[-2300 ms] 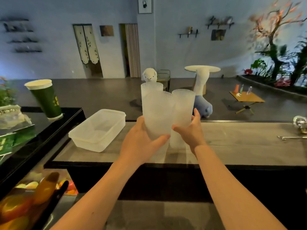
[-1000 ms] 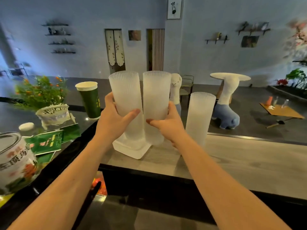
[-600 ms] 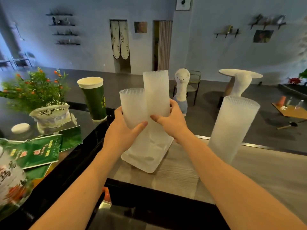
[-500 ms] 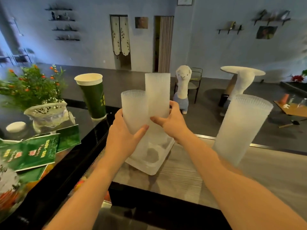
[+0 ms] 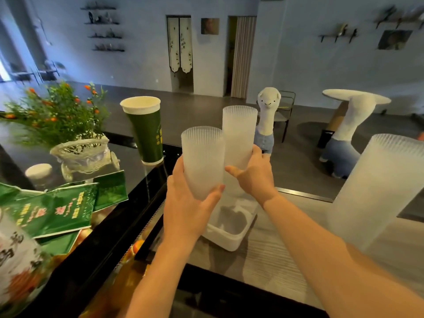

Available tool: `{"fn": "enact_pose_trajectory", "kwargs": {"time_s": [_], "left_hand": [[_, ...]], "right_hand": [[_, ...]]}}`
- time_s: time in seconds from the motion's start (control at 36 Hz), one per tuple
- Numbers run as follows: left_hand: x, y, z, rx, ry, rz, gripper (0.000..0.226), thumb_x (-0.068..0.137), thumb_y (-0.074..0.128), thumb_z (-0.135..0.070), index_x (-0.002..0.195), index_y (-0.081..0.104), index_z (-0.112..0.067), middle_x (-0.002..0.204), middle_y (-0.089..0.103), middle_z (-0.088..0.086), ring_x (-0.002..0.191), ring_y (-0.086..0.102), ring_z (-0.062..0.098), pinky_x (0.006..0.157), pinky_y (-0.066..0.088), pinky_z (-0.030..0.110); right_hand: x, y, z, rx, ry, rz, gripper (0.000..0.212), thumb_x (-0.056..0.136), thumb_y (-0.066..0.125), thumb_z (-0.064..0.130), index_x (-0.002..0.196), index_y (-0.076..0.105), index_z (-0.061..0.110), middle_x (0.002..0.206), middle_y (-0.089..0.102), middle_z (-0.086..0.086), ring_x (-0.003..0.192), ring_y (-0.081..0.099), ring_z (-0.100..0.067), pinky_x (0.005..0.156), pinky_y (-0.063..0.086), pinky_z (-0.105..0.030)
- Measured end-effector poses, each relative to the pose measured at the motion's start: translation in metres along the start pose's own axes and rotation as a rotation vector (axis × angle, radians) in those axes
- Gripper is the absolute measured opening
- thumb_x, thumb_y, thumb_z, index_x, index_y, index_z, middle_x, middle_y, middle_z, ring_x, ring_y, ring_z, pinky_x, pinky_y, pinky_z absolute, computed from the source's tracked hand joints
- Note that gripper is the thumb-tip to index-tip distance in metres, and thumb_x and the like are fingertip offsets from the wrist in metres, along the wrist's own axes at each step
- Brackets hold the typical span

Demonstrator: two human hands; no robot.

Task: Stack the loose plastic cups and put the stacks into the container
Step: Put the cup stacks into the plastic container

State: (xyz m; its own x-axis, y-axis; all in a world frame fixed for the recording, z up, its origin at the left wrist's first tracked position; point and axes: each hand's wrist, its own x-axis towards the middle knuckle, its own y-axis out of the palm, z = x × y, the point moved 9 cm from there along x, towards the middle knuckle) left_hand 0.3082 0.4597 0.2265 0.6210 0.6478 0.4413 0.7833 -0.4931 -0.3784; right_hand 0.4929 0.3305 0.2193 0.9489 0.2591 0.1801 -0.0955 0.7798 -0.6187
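I have a stack of frosted cups in each hand, both held upright over the container [image 5: 229, 239], which sits on the table [image 5: 275, 260] near its left end. My left hand [image 5: 188, 203] wraps the left stack [image 5: 203, 161] low down, thumb across the front and fingers curled behind, so the base stays free to go in first. My right hand [image 5: 254, 177] curls round the taller right stack [image 5: 238, 138] the same way, and the two stacks touch side by side, which I judge is meant to fit both into the narrow tub. A third stack [image 5: 376, 189] stands apart on the table to the right, waiting. The green paper cup [image 5: 144, 129] stands close to the left, so I would lower straight down.
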Motion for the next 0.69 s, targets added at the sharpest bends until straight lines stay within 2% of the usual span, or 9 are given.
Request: {"fn": "enact_pose_trajectory", "kwargs": {"time_s": [0.08,0.14,0.25,0.33,0.39,0.44,0.5,0.58,0.69], "left_hand": [[-0.001,-0.001,0.001,0.007,-0.021,-0.013,0.106,0.066,0.081,-0.059,0.149,0.017,-0.041,0.129,0.039,-0.012,0.117,0.045,0.011,0.091,0.053,0.038],[-0.001,-0.004,-0.001,0.039,-0.017,-0.032,0.114,0.06,0.085,-0.058,0.15,0.018,-0.035,0.132,0.037,-0.011,0.125,0.035,0.013,0.094,0.044,0.035],[-0.008,-0.018,-0.014,0.085,0.024,-0.082,0.114,0.061,0.084,-0.058,0.15,0.021,-0.022,0.14,0.033,0.0,0.132,0.022,0.021,0.1,0.03,0.034],[-0.023,-0.038,-0.046,0.12,0.194,-0.247,0.089,0.076,0.069,-0.061,0.142,0.032,-0.014,0.135,0.038,0.008,0.122,0.032,0.022,0.101,0.031,0.041],[-0.04,-0.048,-0.073,0.092,0.356,-0.374,0.064,0.082,0.067,-0.044,0.13,0.042,-0.01,0.12,0.041,0.004,0.108,0.033,0.009,0.094,0.036,0.044],[-0.056,-0.049,-0.096,0.021,0.463,-0.416,0.043,0.085,0.065,-0.03,0.12,0.046,-0.013,0.106,0.041,-0.007,0.098,0.035,0.003,0.087,0.039,0.043],[-0.067,-0.04,-0.112,-0.056,0.5,-0.355,0.033,0.086,0.062,-0.025,0.115,0.047,-0.023,0.099,0.039,-0.016,0.089,0.04,0.004,0.083,0.039,0.037],[-0.079,-0.018,-0.127,-0.157,0.474,-0.208,0.035,0.087,0.06,-0.018,0.112,0.042,-0.035,0.094,0.04,-0.018,0.088,0.046,0.005,0.078,0.044,0.029],[-0.092,0.017,-0.136,-0.251,0.32,-0.046,0.031,0.09,0.059,-0.008,0.112,0.046,-0.026,0.1,0.05,-0.007,0.091,0.05,0.007,0.077,0.045,0.017]], "right_hand": [[-0.008,0.001,0.0,-0.009,0.019,-0.016,0.104,0.073,0.083,0.054,0.153,0.028,0.016,0.145,0.038,-0.015,0.128,0.049,-0.038,0.106,0.043,-0.056],[-0.017,-0.003,0.001,-0.016,0.013,-0.024,0.108,0.076,0.081,0.055,0.156,0.023,0.011,0.15,0.033,-0.018,0.133,0.044,-0.039,0.109,0.04,-0.055],[-0.038,-0.017,0.004,0.026,0.021,-0.034,0.104,0.081,0.079,0.052,0.157,0.021,0.013,0.154,0.031,-0.015,0.139,0.04,-0.034,0.113,0.038,-0.05],[-0.059,-0.033,0.012,0.109,-0.024,-0.023,0.095,0.083,0.076,0.053,0.155,0.027,0.016,0.15,0.036,-0.009,0.135,0.045,-0.027,0.107,0.043,-0.041],[-0.075,-0.047,0.018,0.163,-0.053,-0.022,0.089,0.084,0.074,0.055,0.153,0.032,0.018,0.146,0.039,-0.006,0.13,0.048,-0.023,0.105,0.045,-0.04],[-0.089,-0.063,0.022,0.203,-0.065,-0.031,0.086,0.083,0.074,0.057,0.151,0.035,0.021,0.143,0.041,-0.002,0.127,0.049,-0.02,0.104,0.047,-0.043],[-0.103,-0.081,0.024,0.232,-0.074,-0.04,0.084,0.083,0.073,0.057,0.151,0.037,0.022,0.142,0.041,-0.001,0.125,0.05,-0.018,0.104,0.048,-0.044],[-0.122,-0.108,0.022,0.257,-0.1,-0.068,0.079,0.084,0.074,0.054,0.148,0.04,0.022,0.139,0.044,0.0,0.12,0.052,-0.017,0.102,0.05,-0.042],[-0.144,-0.153,0.007,0.305,-0.115,-0.148,0.067,0.083,0.077,0.049,0.138,0.05,0.023,0.128,0.054,0.005,0.104,0.061,-0.011,0.087,0.057,-0.032]]}}
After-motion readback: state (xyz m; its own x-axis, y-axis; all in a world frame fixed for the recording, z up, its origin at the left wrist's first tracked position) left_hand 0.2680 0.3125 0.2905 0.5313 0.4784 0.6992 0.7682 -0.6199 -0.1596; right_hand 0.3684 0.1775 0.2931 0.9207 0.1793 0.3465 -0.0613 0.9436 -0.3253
